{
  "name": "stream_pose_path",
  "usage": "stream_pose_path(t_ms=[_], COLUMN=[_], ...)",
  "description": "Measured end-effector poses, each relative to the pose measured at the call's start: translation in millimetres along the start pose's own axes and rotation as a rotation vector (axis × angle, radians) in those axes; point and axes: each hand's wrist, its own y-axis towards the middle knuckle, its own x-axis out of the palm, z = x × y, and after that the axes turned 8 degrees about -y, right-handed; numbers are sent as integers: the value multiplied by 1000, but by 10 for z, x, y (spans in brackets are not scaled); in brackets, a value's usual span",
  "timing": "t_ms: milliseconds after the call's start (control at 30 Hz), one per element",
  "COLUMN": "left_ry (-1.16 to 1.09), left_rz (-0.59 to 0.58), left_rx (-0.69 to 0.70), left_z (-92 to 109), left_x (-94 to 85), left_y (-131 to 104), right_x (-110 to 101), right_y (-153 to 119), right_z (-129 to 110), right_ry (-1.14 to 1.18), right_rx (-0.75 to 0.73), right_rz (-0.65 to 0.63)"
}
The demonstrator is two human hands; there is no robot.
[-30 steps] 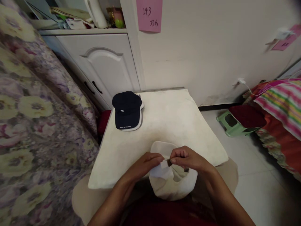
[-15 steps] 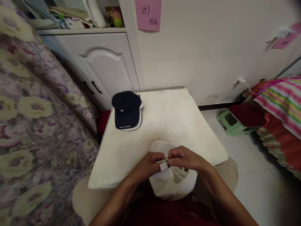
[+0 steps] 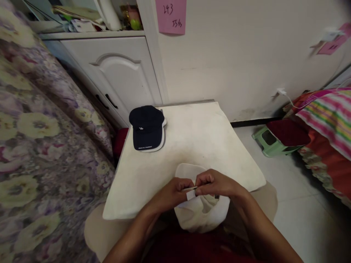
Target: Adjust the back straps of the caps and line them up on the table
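Observation:
A cream-white baseball cap (image 3: 204,217) lies at the table's near edge, its hollow inside partly facing up and its brim pointing away from me. My left hand (image 3: 178,190) pinches the cap's strap, whose pale end tab (image 3: 191,194) sticks out by the thumb. Close beside it, my right hand (image 3: 215,183) grips the same strap, with a small dark piece, perhaps a buckle, at its fingertips. The fingers hide most of that piece. On the table's far left sits a navy cap (image 3: 148,124) with small white lettering, stacked on a white one (image 3: 163,137).
The table (image 3: 192,135) has a cream cover and stands against the wall. To the left hang floral curtains (image 3: 41,146) and a white cabinet (image 3: 120,73). A green stool (image 3: 267,140) with a dark red cushion stands on the right, beside a bed (image 3: 329,146).
Both hands stay almost in place on the cap's strap, with only slight finger movement. The view has shifted a little.

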Motion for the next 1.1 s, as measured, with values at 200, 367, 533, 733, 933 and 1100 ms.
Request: stream_pose_path(t_ms=[200, 367, 533, 733, 933, 1100], left_ry=[-11, -6, 9, -60, -133, -176], left_rz=[-52, -103, -86, 9, 17, 5], left_rx=[15, 67, 128, 71, 63, 92], left_z=[24, 24, 38, -33, -107, -130], left_x=[-9, -45, -105, -54, -56, -97], left_y=[-31, -47, -49, 13, 28, 16], right_x=[-12, -19, -5, -13, -32, 38], right_y=[-7, -9, 0, -13, -55, 7], right_z=[-7, -18, -31, -18, 56, 170], right_ry=[16, 21, 28, 10, 46, 103], right_rx=[-6, -15, -12, -11, -93, -132], right_rz=[-34, -47, -27, 50, 76, 177])
